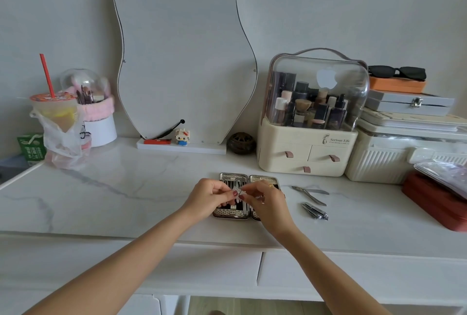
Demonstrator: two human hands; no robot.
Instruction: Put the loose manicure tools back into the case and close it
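Two hands meet above the open manicure case (233, 215), which lies flat on the white marble counter (126, 201) with both halves spread. The left hand (207, 197) and the right hand (267, 204) pinch together one small silvery tool (237, 191) with a textured face — it looks like a nail clipper, but it is too small to say for sure. Both hands are closed on it with the fingertips, just over the left half of the case, where several tools already sit in their loops.

The step in hand seems to be seating this tool into its place. Loose tools remain on the counter to the right of the case, well apart from it: a long cuticle nipper (309, 194) lying across a thin flat tool — and a nail clipper (316, 212) nearer to the person.

Next, the held tool needs to slide under a free loop. Then the right hand should reach for the loose pieces, and only after that can the case be folded shut.
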